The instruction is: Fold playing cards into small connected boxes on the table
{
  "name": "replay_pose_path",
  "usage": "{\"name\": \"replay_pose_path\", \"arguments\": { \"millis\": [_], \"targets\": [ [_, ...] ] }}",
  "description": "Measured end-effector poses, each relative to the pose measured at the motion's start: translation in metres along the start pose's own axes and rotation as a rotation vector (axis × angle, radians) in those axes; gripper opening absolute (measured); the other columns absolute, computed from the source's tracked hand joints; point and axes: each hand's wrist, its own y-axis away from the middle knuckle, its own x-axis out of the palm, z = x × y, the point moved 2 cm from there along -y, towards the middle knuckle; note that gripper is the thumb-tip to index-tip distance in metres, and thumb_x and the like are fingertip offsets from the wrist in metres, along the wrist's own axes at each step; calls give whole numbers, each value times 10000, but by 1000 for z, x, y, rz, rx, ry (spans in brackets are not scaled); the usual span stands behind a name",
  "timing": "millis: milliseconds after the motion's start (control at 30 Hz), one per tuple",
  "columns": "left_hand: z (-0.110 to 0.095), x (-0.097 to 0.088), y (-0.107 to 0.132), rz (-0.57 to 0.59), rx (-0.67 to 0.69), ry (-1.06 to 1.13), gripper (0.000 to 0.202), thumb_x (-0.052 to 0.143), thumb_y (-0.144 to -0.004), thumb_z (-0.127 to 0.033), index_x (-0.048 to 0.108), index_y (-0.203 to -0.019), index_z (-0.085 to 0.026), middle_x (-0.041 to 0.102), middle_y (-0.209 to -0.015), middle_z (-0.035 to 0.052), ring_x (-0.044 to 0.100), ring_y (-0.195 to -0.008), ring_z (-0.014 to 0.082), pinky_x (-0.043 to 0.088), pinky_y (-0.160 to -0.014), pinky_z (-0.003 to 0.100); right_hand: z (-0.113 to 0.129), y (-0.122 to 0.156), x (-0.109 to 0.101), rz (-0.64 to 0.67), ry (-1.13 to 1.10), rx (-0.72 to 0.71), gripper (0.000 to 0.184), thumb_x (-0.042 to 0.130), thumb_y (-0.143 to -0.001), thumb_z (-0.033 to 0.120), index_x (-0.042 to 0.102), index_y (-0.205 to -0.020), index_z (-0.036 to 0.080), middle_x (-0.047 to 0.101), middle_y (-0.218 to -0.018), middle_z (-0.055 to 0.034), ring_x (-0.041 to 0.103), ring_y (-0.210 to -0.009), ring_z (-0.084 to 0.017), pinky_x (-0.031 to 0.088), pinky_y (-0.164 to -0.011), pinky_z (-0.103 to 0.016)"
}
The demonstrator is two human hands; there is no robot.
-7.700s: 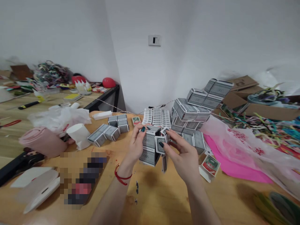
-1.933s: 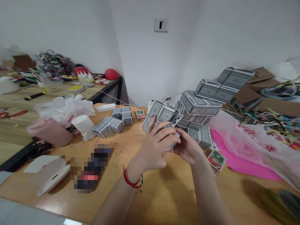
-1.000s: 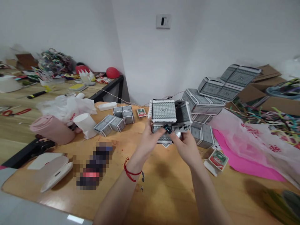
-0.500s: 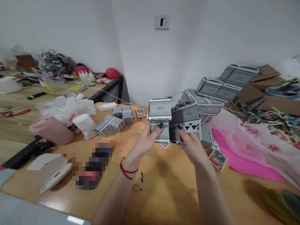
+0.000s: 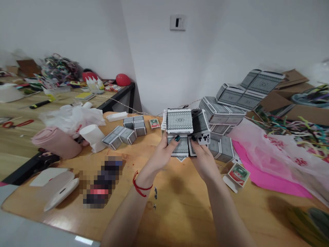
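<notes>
Head view: both forearms rise from the bottom edge and angle inward over the desk (image 5: 180,216), the hands close together with thumbs uppermost. Left hand (image 5: 159,154), red cord (image 5: 141,188) around its wrist, pinches the left card block (image 5: 179,120) — thumb across the front of the lower part, dark nail pointing up and right, fingers mostly hidden at the block's left side. Right hand (image 5: 205,159) grips the right card block (image 5: 200,120); its thumb points up-left along the near inner edge, fingers curled below the face showing clubs and an 8. Blocks sit side by side; contact between them cannot be told. Tall card stack (image 5: 223,111) stands behind, to the right; open card box (image 5: 239,175) lies right of the right wrist.
</notes>
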Motion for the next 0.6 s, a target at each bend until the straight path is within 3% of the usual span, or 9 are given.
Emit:
{"name": "replay_pose_path", "arguments": {
  "millis": [233, 400, 600],
  "targets": [
    [-3, -1, 1, 7, -23, -2, 501, 495, -846, -323, 341, -1319, -261, 429, -1351, 40, 337, -1261, 213, 267, -1045, 360, 3, 0, 3, 30, -5, 32, 286, 461, -763, 248, 646, -966, 171, 647, -1043, -80, 548, -1058, -232, 433, -898, -373],
    [-1, -2, 0, 7, -24, 54, 520, 505, -840, -310, 329, -1328, -274, 452, -1332, 35, 344, -1257, 216, 279, -1037, 368, 2, 0, 3, -4, 52, -9, 318, 454, -756, 214, 639, -1010, 170, 619, -1119, -90, 528, -1100, -243, 415, -919, -380],
    [1, -4, 0, 11, -43, 89, 475, 506, -840, -305, 383, -1298, -277, 517, -1268, 23, 347, -1256, 216, 280, -1041, 376, 4, 1, 1, -62, 128, -67, 329, 486, -731, 218, 653, -1013, 190, 666, -1010, -89, 574, -1019, -275, 430, -887, -412]
  ]
}}
